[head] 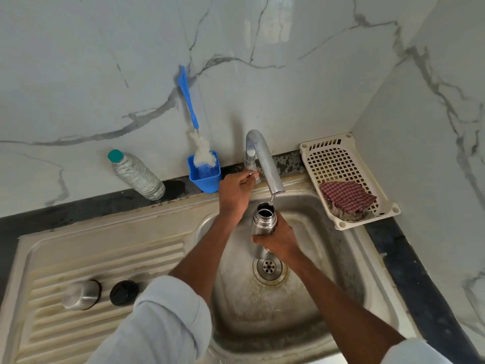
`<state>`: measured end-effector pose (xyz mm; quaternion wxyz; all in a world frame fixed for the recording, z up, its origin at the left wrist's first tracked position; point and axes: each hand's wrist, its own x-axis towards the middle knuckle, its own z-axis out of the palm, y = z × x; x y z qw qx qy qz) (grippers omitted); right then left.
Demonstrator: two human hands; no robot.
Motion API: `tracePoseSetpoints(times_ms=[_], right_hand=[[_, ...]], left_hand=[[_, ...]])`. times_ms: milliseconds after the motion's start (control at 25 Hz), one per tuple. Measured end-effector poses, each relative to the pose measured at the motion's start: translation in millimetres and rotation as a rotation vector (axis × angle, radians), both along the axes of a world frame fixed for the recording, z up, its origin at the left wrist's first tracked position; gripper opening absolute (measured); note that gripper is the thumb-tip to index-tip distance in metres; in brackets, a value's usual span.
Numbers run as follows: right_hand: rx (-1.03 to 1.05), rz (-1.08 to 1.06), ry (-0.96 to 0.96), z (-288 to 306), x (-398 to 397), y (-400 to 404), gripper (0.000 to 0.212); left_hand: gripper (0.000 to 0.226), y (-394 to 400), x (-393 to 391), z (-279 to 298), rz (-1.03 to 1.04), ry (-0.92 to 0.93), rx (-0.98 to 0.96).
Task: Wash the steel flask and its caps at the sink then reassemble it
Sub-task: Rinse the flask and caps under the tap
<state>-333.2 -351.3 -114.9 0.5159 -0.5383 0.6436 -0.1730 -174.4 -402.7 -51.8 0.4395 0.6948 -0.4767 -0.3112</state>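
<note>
Flask filling under the tap.
Right hand grips the open flask; left hand curls round the tap lever; both caps on the drainboard.

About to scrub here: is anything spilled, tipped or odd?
Nothing spilled. The steel cap and black cap sit on the drainboard; the open flask is upright under the tap.

no legible text anywhere
</note>
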Motion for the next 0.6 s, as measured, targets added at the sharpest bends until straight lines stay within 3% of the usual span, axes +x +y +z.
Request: tracePoseSetpoints(times_ms=[280,600], right_hand=[[-0.001,-0.005,-0.059,-6,1,0,0.068],[0.016,-0.009,-0.121,-15,-5,5,0.066]], left_hand=[[0.018,2,-3,-4,0.053,0.075,-0.032],[0.018,-2,2,-13,0.022,0.004,-0.011]])
